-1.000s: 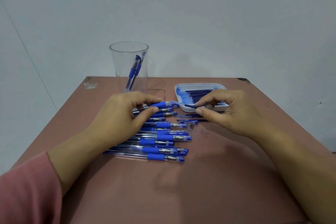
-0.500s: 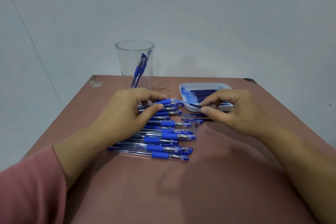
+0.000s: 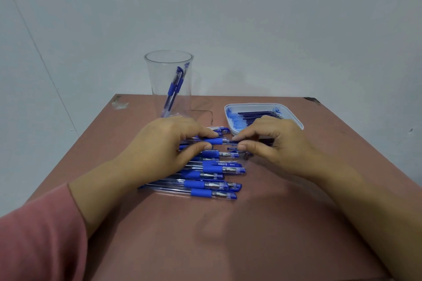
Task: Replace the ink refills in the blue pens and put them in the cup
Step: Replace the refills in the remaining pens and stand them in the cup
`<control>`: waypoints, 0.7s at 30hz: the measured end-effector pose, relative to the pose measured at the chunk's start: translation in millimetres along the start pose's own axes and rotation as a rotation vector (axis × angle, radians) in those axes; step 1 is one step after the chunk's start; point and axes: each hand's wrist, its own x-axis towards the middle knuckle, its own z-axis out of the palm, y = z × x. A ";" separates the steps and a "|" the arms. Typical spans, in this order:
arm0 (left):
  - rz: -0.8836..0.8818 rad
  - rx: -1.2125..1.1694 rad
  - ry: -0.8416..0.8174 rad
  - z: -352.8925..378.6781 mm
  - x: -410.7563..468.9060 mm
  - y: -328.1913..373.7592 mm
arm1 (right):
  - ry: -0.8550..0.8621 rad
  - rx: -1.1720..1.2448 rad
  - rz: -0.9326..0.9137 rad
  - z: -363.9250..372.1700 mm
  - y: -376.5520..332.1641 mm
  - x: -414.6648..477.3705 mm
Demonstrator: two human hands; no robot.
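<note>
Item: pen (image 3: pixel 215 141), mid worktop (image 3: pixel 228 235), refill (image 3: pixel 233 142) meeting its open end.
The left hand (image 3: pixel 159 148) is pinching the rubber grip; the right hand (image 3: pixel 278 146) is pinching the refill. Light, thin, probably bendy: best holding near its tip.

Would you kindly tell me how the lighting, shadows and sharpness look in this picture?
Head view: soft, dim, even light; faint shadows on the reddish-brown table; little glare on the clear plastic cup; the white print on one blue pen is legible; wide-angle perspective splays the table edges.
</note>
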 end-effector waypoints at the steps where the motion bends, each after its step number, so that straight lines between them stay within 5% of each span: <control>1: -0.010 -0.001 0.008 -0.3 0.2 -0.3 | 0.003 -0.008 -0.003 1.3 -1.7 0.4; 21: -0.040 0.022 0.041 -1.0 1.0 -0.3 | 0.078 -0.035 0.040 3.3 0.7 -1.5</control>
